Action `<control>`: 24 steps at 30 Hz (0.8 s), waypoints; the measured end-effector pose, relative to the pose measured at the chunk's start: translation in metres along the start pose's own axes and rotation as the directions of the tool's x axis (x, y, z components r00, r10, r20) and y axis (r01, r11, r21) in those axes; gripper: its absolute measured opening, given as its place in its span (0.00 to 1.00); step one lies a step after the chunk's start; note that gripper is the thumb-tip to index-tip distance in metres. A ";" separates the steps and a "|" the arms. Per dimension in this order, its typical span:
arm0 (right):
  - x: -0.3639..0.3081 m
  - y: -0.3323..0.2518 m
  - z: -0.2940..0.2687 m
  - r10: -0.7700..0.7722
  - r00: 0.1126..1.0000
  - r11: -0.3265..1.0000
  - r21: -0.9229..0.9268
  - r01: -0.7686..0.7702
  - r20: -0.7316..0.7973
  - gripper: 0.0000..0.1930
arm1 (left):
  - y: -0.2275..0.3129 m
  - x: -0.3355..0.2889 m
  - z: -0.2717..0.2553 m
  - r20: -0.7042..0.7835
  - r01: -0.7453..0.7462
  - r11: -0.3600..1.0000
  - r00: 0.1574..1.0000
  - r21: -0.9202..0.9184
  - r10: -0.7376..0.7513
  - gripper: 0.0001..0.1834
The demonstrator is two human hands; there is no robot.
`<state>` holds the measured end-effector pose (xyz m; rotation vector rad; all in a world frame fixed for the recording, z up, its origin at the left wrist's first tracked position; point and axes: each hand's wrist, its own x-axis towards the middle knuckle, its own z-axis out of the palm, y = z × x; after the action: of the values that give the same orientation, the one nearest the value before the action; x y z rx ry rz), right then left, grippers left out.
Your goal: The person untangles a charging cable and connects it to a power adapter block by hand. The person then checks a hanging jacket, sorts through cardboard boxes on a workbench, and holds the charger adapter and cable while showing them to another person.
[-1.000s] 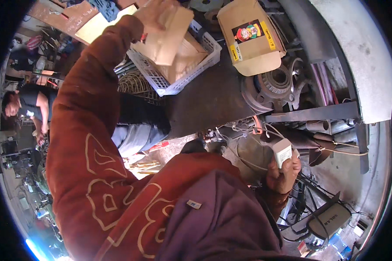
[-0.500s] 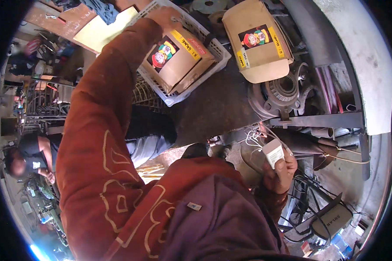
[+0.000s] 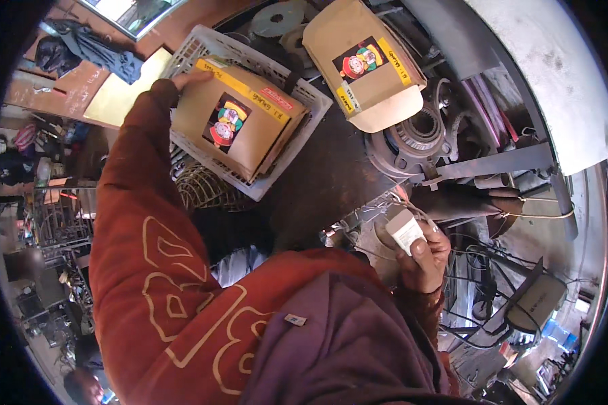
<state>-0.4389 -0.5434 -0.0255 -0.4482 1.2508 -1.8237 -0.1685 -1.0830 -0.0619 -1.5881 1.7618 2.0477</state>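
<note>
Upper left: cardboard box [image 3: 250,125] sits in crate [image 3: 258,190], seemingly steadied by left hand [image 3: 192,77], grip unclear. Right of centre: white block [image 3: 405,231], clamped in right hand [image 3: 425,263].

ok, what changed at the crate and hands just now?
The brown box now sits picture-side up in the white crate; the plain cardboard the left hand held raised has come down. That hand now touches the box's far-left corner. Unchanged: right hand gripping the small white carton, second cardboard box beside the crate.
</note>
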 end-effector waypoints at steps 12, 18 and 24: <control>0.014 0.011 0.019 -0.018 0.999 0.995 0.093 0.021 -0.034 0.23 | 0.043 -0.030 0.048 -0.036 -0.336 0.833 0.920 0.440 0.391 0.30; 0.016 0.017 0.002 -0.063 0.997 0.997 0.049 0.060 0.049 0.21 | 0.093 -0.089 0.071 -0.016 -0.602 0.741 0.773 0.296 0.634 0.33; 0.020 0.020 0.009 -0.038 0.999 0.999 -0.007 0.038 0.029 0.21 | 0.128 -0.069 0.105 -0.035 -0.603 0.701 0.748 0.380 0.663 0.32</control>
<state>-0.4349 -0.5670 -0.0424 -0.5043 1.2378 -1.8386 -0.2777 -1.0133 0.0621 -1.1622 2.8711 1.6391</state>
